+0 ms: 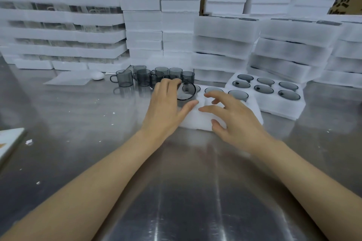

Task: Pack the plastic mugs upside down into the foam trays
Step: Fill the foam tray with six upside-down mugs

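Beside the near tray (197, 121), a second tray (293, 110) holds six mugs (263, 89).

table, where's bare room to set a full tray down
Bare steel table lies left of the left hand, in front of the loose mugs, and near you between the forearms. It is crowded behind and right: foam stacks and the filled tray.

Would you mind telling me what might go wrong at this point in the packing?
1. The mug in the left hand looks tilted on its side, not yet upside down, so it may jam in the near foam tray.
2. The right hand only rests on that light tray, which could slide on the smooth steel table.
3. The loose mugs stand close behind the left hand and could be knocked.
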